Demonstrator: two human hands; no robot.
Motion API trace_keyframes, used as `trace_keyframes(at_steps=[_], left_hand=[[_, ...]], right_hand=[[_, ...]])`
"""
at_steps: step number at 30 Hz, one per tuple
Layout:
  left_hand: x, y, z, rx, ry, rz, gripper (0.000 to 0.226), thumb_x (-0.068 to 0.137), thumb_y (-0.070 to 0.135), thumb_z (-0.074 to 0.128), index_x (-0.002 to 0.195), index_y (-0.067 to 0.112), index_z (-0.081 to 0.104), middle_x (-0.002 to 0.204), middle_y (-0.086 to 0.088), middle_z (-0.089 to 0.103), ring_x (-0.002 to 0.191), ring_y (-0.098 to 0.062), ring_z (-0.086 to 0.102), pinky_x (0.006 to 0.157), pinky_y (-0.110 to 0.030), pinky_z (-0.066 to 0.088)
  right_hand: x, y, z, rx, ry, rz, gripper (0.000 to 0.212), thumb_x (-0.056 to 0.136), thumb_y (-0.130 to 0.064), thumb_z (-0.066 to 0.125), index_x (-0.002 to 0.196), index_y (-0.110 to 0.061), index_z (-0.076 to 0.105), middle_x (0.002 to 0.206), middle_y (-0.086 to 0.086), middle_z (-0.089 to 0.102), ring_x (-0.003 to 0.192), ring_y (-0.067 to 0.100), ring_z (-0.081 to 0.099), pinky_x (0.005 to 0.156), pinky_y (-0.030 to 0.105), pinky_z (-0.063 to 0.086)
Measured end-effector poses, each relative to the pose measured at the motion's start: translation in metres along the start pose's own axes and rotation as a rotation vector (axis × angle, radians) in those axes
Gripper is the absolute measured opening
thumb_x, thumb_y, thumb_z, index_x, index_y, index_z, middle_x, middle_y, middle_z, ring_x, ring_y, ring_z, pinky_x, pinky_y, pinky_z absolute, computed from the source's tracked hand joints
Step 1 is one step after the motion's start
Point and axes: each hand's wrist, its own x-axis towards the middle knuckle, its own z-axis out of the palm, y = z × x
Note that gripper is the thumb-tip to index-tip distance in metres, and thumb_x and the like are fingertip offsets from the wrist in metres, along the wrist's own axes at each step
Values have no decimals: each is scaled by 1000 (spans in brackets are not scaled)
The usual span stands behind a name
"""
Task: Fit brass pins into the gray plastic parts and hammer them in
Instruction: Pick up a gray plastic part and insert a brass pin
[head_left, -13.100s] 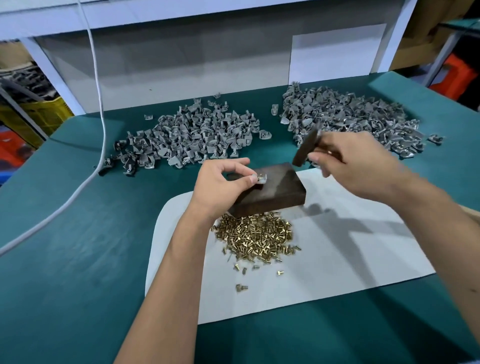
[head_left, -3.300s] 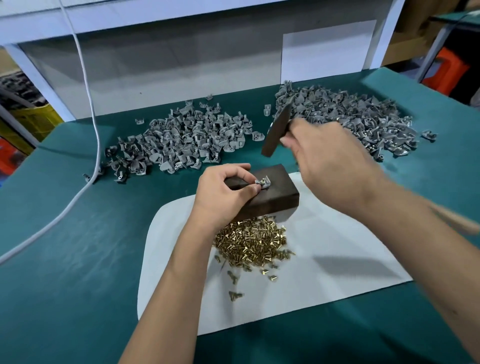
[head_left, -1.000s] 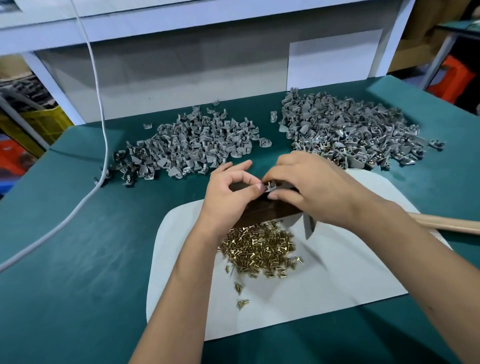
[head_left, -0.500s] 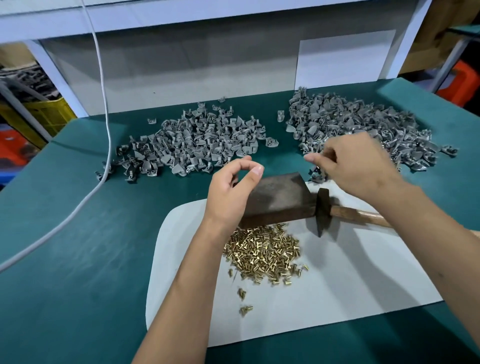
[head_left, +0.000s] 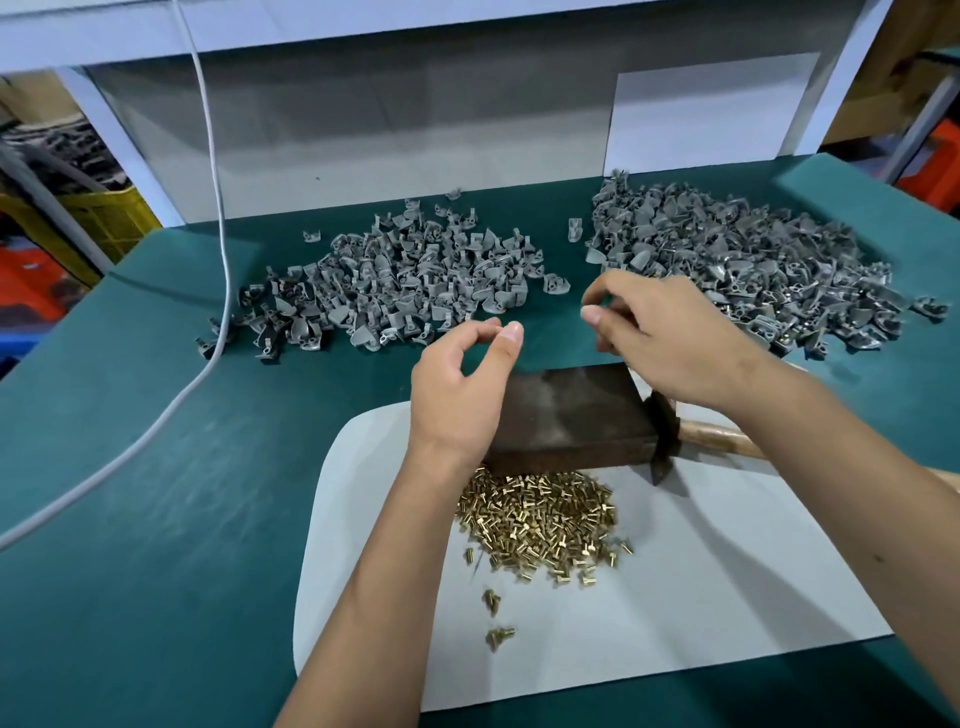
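Observation:
A dark block stands on the white mat, its top bare. My left hand hovers over the block's left end, thumb and forefinger curved with a gap between them and nothing in it. Above the block's far right corner, my right hand has loosely curled fingers and holds nothing I can see. The hammer lies against the block's right end, wooden handle pointing right under my right forearm. A heap of brass pins sits in front of the block. One pile of gray plastic parts lies far left, another pile far right.
A few stray pins lie on the mat nearer to me. A white cable hangs down and runs across the left of the green table. A gray back wall closes off the table's far edge.
The gray part both hands pinched on the block a second ago is gone from it. My right hand went to the right pile and has swung back left. The hammer lies still.

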Motion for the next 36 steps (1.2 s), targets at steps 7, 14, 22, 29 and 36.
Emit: trace_keyframes(at_steps=[7,14,22,29,36], left_hand=[[7,-9,-8,-46,209,-143,36,86,51,60,78,20,77,80,9,74,85,-10,68,89,-40,59],[11,-7,-16,-113,311,-203,29,84,51,60,74,29,77,84,-2,74,81,-11,63,91,-52,58],[13,-9,-21,-172,329,-247,30,88,40,67,74,15,74,78,-6,68,75,-11,62,87,-52,59],[12,-6,-20,-551,232,-326,16,95,9,71,108,-1,73,98,-16,75,81,-20,74,77,-27,62],[17,-7,-38,-748,480,-389,12,95,-5,65,100,1,74,98,-18,74,89,-26,68,81,-32,63]], right_hand=[[74,-3,25,-340,-161,-62,20,97,-20,66,116,-17,69,116,8,70,108,30,63,97,43,52],[124,-22,51,-473,-262,-141,37,91,-13,74,126,-9,61,123,17,63,113,35,60,96,41,51],[108,-32,45,-338,-175,-98,15,85,-12,79,98,-19,74,99,4,74,94,25,70,87,35,56],[56,-82,39,21,19,-298,28,76,1,72,99,-15,69,81,0,72,67,4,63,75,33,58],[21,-107,36,-237,-242,-412,18,84,-22,79,100,-28,72,98,-7,72,94,16,66,92,43,55]])
